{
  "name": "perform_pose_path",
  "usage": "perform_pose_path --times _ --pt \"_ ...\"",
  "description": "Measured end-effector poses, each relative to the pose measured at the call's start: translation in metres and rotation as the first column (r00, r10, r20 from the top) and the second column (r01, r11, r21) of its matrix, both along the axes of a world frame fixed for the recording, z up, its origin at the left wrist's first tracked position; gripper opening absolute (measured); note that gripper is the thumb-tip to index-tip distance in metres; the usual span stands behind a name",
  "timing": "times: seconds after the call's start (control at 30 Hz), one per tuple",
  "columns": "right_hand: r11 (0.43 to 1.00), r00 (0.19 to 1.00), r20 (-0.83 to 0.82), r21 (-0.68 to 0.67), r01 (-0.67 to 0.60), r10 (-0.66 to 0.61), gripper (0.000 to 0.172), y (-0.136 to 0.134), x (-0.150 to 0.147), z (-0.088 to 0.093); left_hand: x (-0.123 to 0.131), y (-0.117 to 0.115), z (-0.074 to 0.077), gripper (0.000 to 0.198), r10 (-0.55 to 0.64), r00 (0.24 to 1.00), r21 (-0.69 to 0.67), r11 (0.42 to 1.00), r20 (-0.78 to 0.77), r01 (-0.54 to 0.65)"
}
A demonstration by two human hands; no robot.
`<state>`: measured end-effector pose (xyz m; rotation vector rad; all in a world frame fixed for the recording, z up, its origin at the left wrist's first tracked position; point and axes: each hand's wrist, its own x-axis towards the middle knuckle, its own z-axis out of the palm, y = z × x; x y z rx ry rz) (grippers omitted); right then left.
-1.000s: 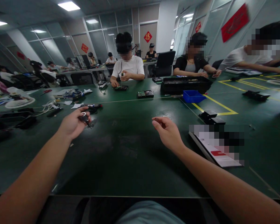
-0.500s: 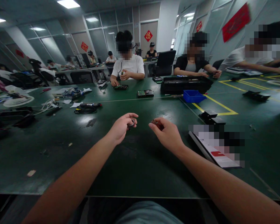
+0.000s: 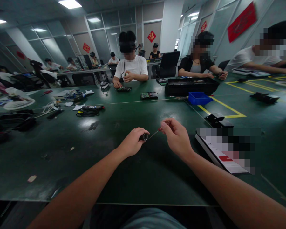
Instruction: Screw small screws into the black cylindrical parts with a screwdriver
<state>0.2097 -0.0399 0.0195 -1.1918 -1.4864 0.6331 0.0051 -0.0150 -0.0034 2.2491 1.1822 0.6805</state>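
Thin rod, centre of the frame, is pinched by its red end between my right fingers; my left fingers curl around a dark round piece, rim toward the rod's tip, so holding both steady should serve best

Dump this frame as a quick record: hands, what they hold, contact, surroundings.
left_hand: left hand grips a dark round piece, ring-like end facing the other hand
right_hand: right hand pinches a thin-shafted tool, red near the fingers
tool_direction: shaft slants down toward the piece
contact: tip close to piece; touching or not, cannot tell
surface: green table
far_side: blue bin in front of long black tray
across: co-worker in white shirt
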Motion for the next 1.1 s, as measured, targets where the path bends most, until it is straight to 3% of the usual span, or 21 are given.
perform_pose_path --times 0.23,0.57,0.7,0.87,1.1 --pt "0.999 0.994 -0.108 0.008 -0.034 0.035 0.020 0.001 0.000 -0.005 -0.002 0.007 -0.003 0.040 0.118 0.987 0.025 0.992 0.112 -0.122" --pt "1.000 0.992 -0.128 0.018 -0.013 0.015 0.021 0.004 0.000 -0.007 -0.004 0.007 -0.006 0.036 0.091 0.986 0.081 0.991 0.139 -0.103" --pt "1.000 1.000 -0.019 0.019 0.021 -0.021 0.024 0.003 0.003 -0.003 -0.004 0.007 -0.004 0.036 0.100 0.985 0.082 0.990 0.142 -0.113" --pt "0.989 0.968 0.203 0.049 0.142 -0.149 0.042 0.000 0.005 0.003 -0.007 0.009 -0.005 0.037 0.110 0.984 0.084 0.989 0.138 -0.123" --pt "0.996 0.972 0.233 0.085 0.016 -0.035 0.026 0.000 0.004 0.003 -0.009 0.013 -0.007 0.037 0.101 0.987 0.097 0.989 0.122 -0.113"
